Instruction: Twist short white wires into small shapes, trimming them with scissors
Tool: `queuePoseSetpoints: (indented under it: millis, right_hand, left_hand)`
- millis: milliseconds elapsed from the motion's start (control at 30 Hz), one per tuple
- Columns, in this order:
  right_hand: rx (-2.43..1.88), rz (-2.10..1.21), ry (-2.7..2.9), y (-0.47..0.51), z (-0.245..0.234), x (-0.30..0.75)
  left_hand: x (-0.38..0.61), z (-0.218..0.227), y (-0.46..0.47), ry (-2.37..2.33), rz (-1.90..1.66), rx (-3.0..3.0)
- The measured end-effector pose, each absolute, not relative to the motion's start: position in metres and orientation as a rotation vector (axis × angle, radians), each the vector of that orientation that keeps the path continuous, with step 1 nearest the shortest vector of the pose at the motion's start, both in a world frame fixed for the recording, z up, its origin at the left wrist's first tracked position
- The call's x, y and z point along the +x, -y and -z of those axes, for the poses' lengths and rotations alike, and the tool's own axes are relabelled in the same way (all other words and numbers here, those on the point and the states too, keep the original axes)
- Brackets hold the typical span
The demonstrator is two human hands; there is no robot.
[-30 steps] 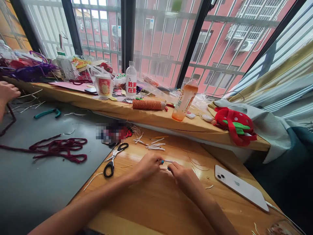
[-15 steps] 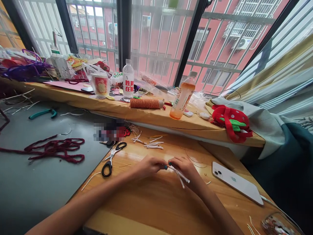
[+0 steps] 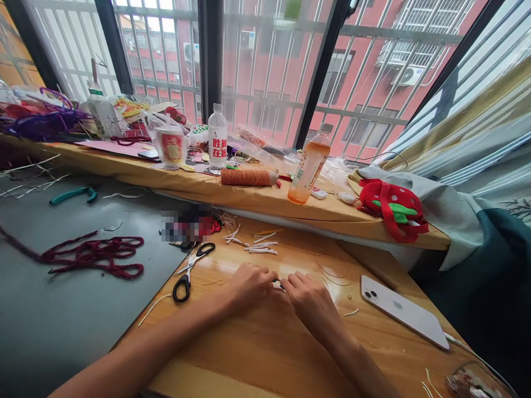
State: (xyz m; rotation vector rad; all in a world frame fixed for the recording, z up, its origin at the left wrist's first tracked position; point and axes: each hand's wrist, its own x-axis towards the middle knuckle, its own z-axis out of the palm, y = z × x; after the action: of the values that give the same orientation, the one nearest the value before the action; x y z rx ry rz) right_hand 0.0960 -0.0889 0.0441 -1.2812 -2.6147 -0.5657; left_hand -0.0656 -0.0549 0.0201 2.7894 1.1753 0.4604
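Note:
My left hand (image 3: 252,283) and my right hand (image 3: 307,296) meet just above the wooden table (image 3: 249,342), fingertips almost touching. Both are closed in a pinch on a small bundle of white cords, which mostly disappears behind the fingers; only a sliver of pale cord shows between them. Several short white cord pieces (image 3: 262,249) lie on the table beyond my hands. To the left of my left hand rest scissors (image 3: 187,273) with black handles, blades slightly apart. A loose white cord end (image 3: 351,313) is to the right of my right hand.
A white phone (image 3: 404,312) with a cable lies at right. Dark red yarn (image 3: 103,257) and teal pliers (image 3: 73,194) are on the grey surface. The ledge behind bears an orange thread spool (image 3: 245,177), a tea bottle (image 3: 310,166), a water bottle (image 3: 218,141) and a red bag (image 3: 390,207).
My right hand has turned over and moved slightly left, its back now facing up. The white cord ends that stuck out across it are now mostly hidden.

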Motion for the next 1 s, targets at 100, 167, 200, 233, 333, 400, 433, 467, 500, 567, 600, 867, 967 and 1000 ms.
queuePoseSetpoints:
  millis: [100, 167, 200, 233, 333, 400, 433, 467, 500, 567, 600, 867, 967, 1000]
  right_hand:
    - [-1.189, 0.502, 2.655, 0.084, -0.047, 0.102]
    - [-1.165, 0.375, 2.655, 0.080, -0.047, 0.107]
    - [-1.165, 0.294, 2.642, 0.078, -0.046, 0.109]
    - [-1.169, 0.204, 2.618, 0.075, -0.045, 0.111]
    - [-1.137, -0.084, 2.481, 0.070, -0.040, 0.115]
    - [-1.119, -0.282, 2.330, 0.068, -0.038, 0.114]
    - [-1.126, -0.388, 2.242, 0.068, -0.037, 0.113]
    - [-1.142, -0.501, 2.152, 0.068, -0.036, 0.111]
    - [-1.161, -0.616, 2.060, 0.069, -0.034, 0.109]
    - [-1.174, -0.826, 1.900, 0.069, -0.031, 0.104]
    - [-1.168, -0.910, 1.846, 0.069, -0.029, 0.102]
    - [-1.154, -1.158, 1.763, 0.073, -0.028, 0.090]
    - [-1.190, -1.147, 1.804, 0.077, -0.032, 0.088]
    - [-1.209, -1.135, 1.819, 0.078, -0.033, 0.088]
  left_hand:
    - [-0.069, -0.025, 0.059, -0.986, -0.365, 2.960]
    - [-0.071, -0.025, 0.059, -0.904, -0.384, 2.972]
    - [-0.071, -0.023, 0.058, -0.886, -0.412, 2.948]
    - [-0.071, -0.021, 0.057, -0.875, -0.455, 2.906]
    - [-0.068, -0.014, 0.054, -0.838, -0.696, 2.661]
    - [-0.064, -0.011, 0.053, -0.840, -0.923, 2.416]
    - [-0.062, -0.011, 0.053, -0.859, -1.017, 2.294]
    - [-0.060, -0.011, 0.053, -0.887, -1.092, 2.183]
    - [-0.058, -0.012, 0.054, -0.914, -1.146, 2.089]
    - [-0.056, -0.016, 0.057, -0.949, -1.215, 1.942]
    - [-0.055, -0.018, 0.059, -0.953, -1.238, 1.881]
    - [-0.050, -0.024, 0.062, -0.797, -1.166, 1.517]
    - [-0.052, -0.023, 0.058, -0.772, -1.068, 1.463]
    - [-0.053, -0.022, 0.057, -0.764, -1.037, 1.470]
